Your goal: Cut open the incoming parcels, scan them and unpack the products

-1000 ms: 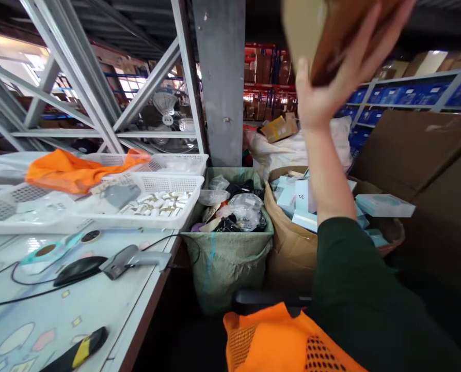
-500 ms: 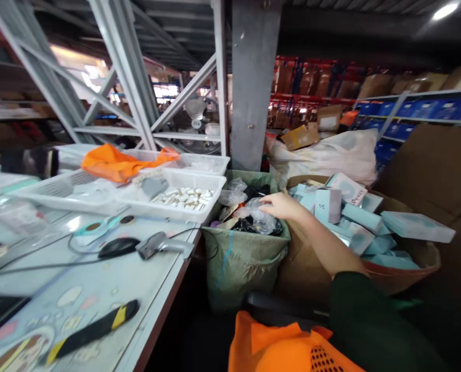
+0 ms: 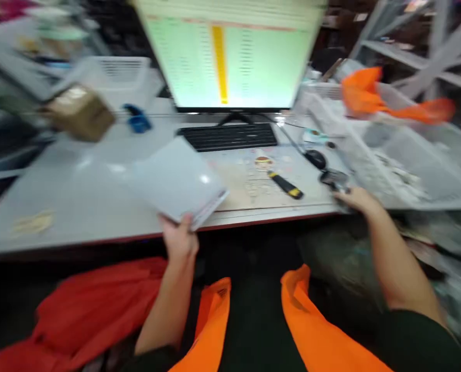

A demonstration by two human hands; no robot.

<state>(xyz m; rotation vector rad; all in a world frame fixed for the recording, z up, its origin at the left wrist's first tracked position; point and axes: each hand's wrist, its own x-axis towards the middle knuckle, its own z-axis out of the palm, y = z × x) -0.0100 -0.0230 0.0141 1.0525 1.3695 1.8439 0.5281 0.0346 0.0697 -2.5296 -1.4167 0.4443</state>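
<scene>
My left hand [image 3: 179, 238] grips the near corner of a flat white box [image 3: 179, 178], tilted above the front edge of the desk. The thumb lies on the box's near side; the other fingers are mostly hidden beneath. Far to the right, my right hand [image 3: 356, 200] is closed around the grey handle of a barcode scanner [image 3: 334, 179] at the desk's right side. Motion blurs both hands somewhat. A black and yellow utility knife [image 3: 285, 185] lies between them, with a black computer mouse [image 3: 315, 159] just behind the scanner.
A lit monitor [image 3: 234, 62] stands behind a black keyboard [image 3: 228, 137]. At the right are white plastic baskets [image 3: 404, 155] with an orange cloth [image 3: 365, 93] over them. A brown carton [image 3: 81, 113] and a blue tape dispenser [image 3: 138, 120] sit at back left. Red fabric [image 3: 98, 305] hangs below the desk.
The view has swung left from the sacks and cartons to the desk. My right hand has left the green sack and taken hold of the scanner. My left hand, holding the box, has come into view.
</scene>
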